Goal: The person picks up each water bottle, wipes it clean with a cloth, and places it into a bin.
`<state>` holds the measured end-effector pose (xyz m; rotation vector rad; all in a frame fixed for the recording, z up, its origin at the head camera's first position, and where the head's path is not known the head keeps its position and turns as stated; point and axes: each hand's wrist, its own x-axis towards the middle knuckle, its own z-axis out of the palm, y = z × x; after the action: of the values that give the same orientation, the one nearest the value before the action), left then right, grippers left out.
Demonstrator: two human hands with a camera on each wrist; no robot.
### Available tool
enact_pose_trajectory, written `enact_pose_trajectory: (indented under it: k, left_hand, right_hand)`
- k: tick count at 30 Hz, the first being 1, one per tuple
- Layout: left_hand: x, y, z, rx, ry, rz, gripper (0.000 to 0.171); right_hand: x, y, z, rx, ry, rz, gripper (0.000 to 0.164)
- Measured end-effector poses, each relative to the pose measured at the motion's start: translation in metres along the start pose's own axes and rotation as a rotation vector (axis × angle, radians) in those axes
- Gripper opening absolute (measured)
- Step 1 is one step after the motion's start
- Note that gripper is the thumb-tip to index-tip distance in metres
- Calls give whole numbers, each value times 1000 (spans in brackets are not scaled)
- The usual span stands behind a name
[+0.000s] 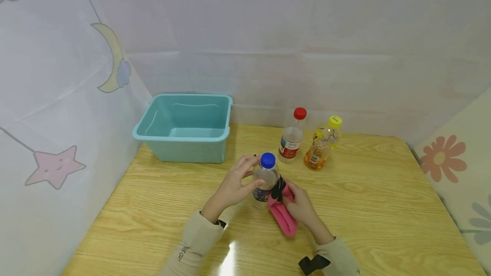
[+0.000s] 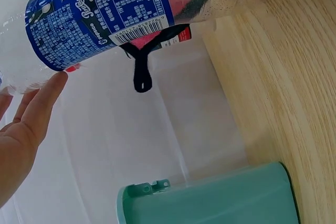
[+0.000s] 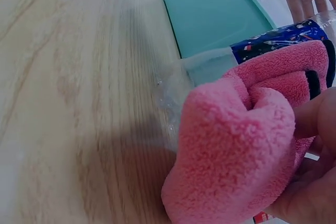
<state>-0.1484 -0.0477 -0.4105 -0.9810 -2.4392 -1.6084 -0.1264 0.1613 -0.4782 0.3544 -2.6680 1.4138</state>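
Note:
A clear plastic bottle with a blue cap and blue label (image 2: 97, 17) stands on the table before me. My left hand (image 1: 235, 185) is at its upper left side, fingers extended and fingertips right at the shoulder; the thumb overlaps the bottle's front in the head view. My right hand (image 1: 301, 205) grips a folded pink plush cloth (image 3: 236, 135) with black trim, between thumb and fingers. The cloth is close against the bottle's right side, and its black loop (image 2: 142, 74) hangs out in the left wrist view.
A teal plastic bin (image 1: 188, 150) is at the back left of the wooden table (image 1: 368, 208). Behind the blue-capped bottle stand a red-capped bottle (image 1: 292, 137) and a yellow-capped bottle (image 1: 322, 146) with amber contents. Printed white sheets (image 1: 261, 20) line the back and sides.

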Motion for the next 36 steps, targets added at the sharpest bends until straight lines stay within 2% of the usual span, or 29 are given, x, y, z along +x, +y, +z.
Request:
enact_pose_trajectory:
  k: [9, 14, 22, 31, 36]
  left_hand:
    - [3, 1, -1, -23, -7, -2, 51]
    - [0, -4, -2, -40, 17, 43, 49]
    - [-1, -7, -3, 16, 51, 99, 48]
    - [-3, -7, -3, 9, 33, 119, 45]
    - [-3, -5, -2, 24, 28, 93, 49]
  right_hand:
    - [-2, -1, -1, -12, 1, -2, 49]
    - [-4, -1, -2, -25, -5, -1, 47]
    - [-8, 2, -4, -40, 13, -10, 45]
    - [-13, -3, -8, -36, 14, -7, 44]
    - [-13, -3, -8, -45, 20, -10, 44]
